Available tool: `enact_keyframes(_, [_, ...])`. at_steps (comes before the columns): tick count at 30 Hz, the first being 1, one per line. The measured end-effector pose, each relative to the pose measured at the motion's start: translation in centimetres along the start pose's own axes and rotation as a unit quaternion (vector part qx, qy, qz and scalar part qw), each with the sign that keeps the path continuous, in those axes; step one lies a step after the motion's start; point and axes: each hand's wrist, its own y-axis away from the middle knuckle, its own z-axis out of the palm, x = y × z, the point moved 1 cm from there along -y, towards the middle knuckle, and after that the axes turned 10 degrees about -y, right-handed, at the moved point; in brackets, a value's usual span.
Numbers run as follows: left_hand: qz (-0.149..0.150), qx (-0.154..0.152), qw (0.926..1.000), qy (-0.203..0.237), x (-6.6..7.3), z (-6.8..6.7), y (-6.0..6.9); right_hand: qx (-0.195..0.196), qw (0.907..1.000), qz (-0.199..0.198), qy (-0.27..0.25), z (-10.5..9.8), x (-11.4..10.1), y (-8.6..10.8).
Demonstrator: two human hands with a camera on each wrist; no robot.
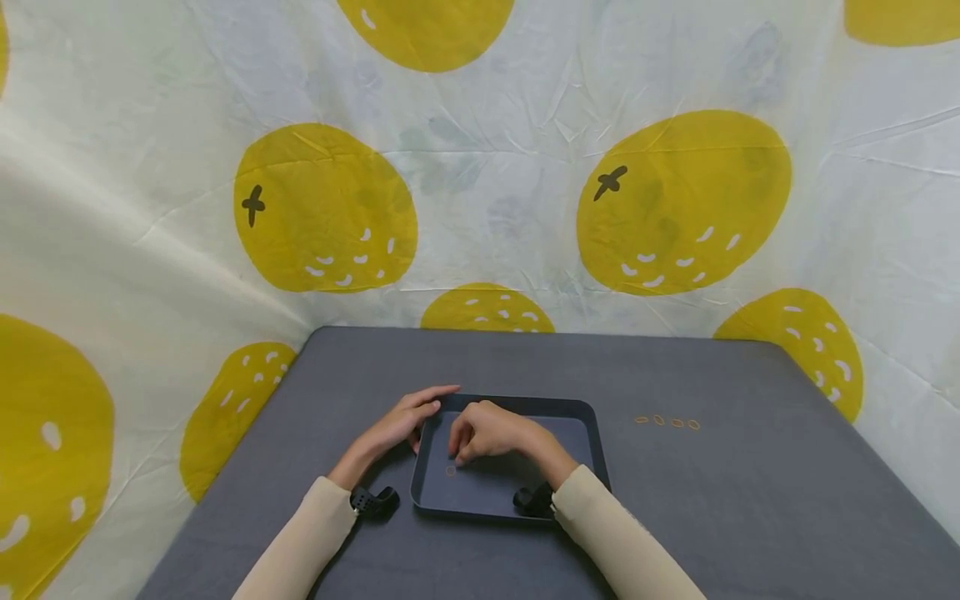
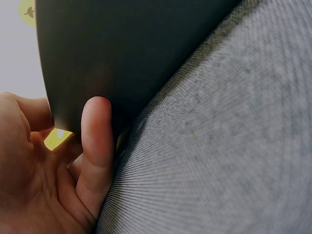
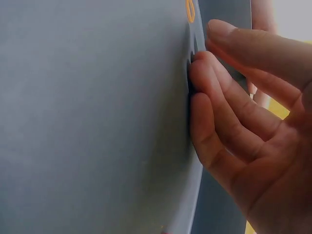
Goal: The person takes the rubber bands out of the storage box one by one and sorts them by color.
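A shallow dark tray (image 1: pixel 510 518) lies on the grey table. Its far left corner is held by my left hand (image 1: pixel 397 423), with one finger (image 2: pixel 96 141) against the outer wall in the left wrist view. Over the tray's left half, my right hand (image 1: pixel 487 432) has bent fingers, and some fingertips touch the tray floor. A small orange loop, like a rubber band (image 1: pixel 451 471), lies on the floor just nearer than those fingertips. In the right wrist view the loop (image 3: pixel 190 9) shows beside the thumb and index finger, apart from them; nothing is visible between the fingers.
Right of the tray, several similar orange loops (image 1: pixel 677 423) lie in a row on the grey table (image 1: pixel 750 500). A white cloth (image 1: pixel 495 200) with yellow fruit prints hangs behind and beside the table. Each wrist carries a black device (image 1: pixel 375 502).
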Motion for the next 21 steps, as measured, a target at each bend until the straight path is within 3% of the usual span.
enact_keyframes(7, [-0.002, 0.003, 1.0, -0.002, 0.11, 0.09, -0.02, -0.011, 0.9992, -0.026, 0.029, 0.32, 0.6, -0.64])
enact_keyframes(21, [0.001, 0.003, 1.0, 0.002, 0.1, 0.02, -0.05, -0.022, 0.9991, -0.017, 0.03, 0.53, 0.57, -0.81])
